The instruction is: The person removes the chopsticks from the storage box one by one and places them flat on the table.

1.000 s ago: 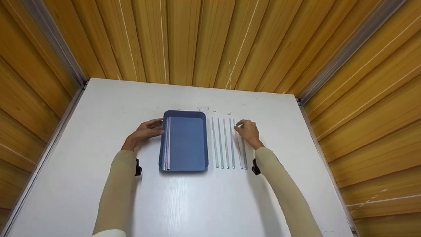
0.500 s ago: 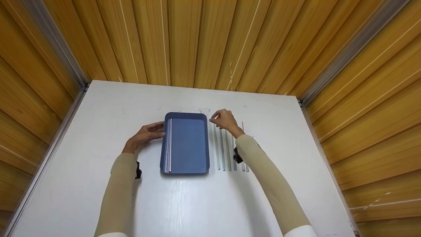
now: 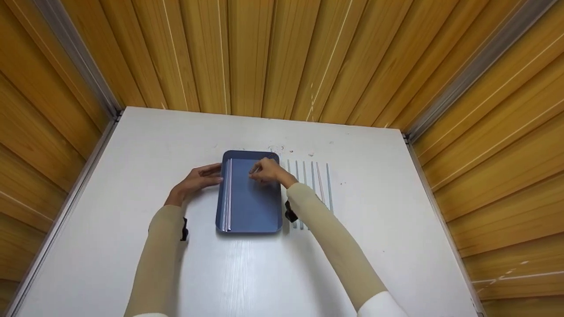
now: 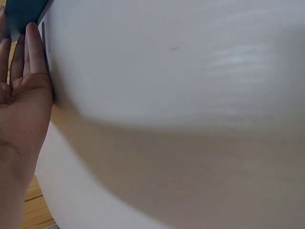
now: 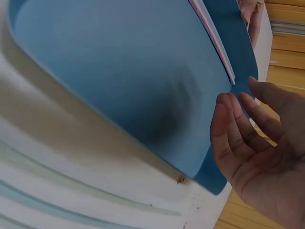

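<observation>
Right hand (image 3: 265,171): released, as seen from where I stand; fingers partly bent, thumb apart from the fingertips, nothing between them. It hovers above the blue, rectangular, round-cornered tray (image 3: 257,211).
Pickup technique: the step in hand appears to be taking a rod from the tray. Pinch one rod only, near mid-length, so that it lifts level.
Left hand (image 3: 194,181): fingers nearly straight, touching the tray's left side; nothing clasped. Light, steady contact should brace the tray; heavy pressure may slide it.
Inside left wall: thin, glossy, pale pink and whitish rods (image 3: 227,198) lie lengthwise, side by side; exact count unclear. Two may come up together, so part them with a fingertip first.
Right of tray: five thin, straight, pale blue-green rods (image 3: 297,169) and one thin, pale pink rod (image 3: 320,180) form a spaced row; the pink one lies second from the right.
Clearance: the beige right sleeve (image 3: 335,237) crosses above the row in the head view. Keep the forearm raised; contact could roll the rods.
Surface: white table (image 3: 207,273), supporting tray and row.
</observation>
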The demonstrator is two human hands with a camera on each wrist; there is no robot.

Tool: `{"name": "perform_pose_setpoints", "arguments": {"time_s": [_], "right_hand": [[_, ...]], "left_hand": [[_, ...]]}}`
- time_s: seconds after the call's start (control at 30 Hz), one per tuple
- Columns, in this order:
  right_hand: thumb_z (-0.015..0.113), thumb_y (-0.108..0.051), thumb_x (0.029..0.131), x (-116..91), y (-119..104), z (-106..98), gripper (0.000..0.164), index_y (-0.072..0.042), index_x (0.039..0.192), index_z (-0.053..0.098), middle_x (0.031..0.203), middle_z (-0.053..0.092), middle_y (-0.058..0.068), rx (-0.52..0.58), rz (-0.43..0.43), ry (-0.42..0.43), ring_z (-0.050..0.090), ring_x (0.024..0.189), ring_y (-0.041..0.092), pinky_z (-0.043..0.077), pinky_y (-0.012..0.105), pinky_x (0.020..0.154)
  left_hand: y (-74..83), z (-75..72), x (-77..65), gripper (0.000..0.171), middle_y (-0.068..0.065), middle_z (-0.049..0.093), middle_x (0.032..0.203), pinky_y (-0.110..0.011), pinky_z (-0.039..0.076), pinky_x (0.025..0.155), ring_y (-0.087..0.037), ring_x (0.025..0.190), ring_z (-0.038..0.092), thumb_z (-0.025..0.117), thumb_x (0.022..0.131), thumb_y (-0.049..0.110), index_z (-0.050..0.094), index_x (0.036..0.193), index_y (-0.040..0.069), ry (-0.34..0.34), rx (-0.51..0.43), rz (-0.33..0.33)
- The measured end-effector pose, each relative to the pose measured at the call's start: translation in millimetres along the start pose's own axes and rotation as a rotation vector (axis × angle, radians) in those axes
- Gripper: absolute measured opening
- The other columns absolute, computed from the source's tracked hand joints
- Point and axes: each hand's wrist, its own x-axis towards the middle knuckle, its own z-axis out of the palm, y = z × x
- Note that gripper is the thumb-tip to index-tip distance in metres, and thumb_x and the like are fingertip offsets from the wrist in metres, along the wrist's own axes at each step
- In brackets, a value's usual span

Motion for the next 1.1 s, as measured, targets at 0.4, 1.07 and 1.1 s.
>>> {"name": "perform_pose_setpoints", "arguments": {"time_s": [0.4,1.07,1.1], "right_hand": [[0.067,-0.002,0.091,12,-5,69,0.033,0.013,0.121,0.065,0.102,0.074,0.031,0.298,0.031,0.099,0.078,0.085,0.037,0.064,0.031,0.065],[0.080,-0.016,0.087,14,-15,93,0.037,0.001,0.118,0.070,0.080,0.069,0.005,0.061,0.094,0.247,0.052,0.059,0.005,0.042,0.016,0.054],[0.079,-0.016,0.087,14,-16,93,0.036,0.001,0.119,0.070,0.082,0.069,0.006,0.048,0.097,0.243,0.052,0.061,0.006,0.043,0.017,0.055]], "left_hand": [[-0.3,-2.4,-8.5,0.067,-0.016,0.041,0.162,-0.025,0.051,0.106,-0.034,0.150,0.041,0.071,0.096,0.010,0.042,0.156,0.006,-0.009,-0.001,0.016],[-1.9,-0.2,-8.8,0.068,-0.014,0.044,0.161,-0.037,0.044,0.117,-0.032,0.148,0.043,0.076,0.094,0.018,0.046,0.154,0.008,0.030,0.049,-0.001],[-2.0,-0.5,-9.1,0.068,-0.014,0.044,0.161,-0.038,0.044,0.117,-0.032,0.148,0.043,0.076,0.094,0.017,0.046,0.154,0.008,0.028,0.051,0.001]]}}
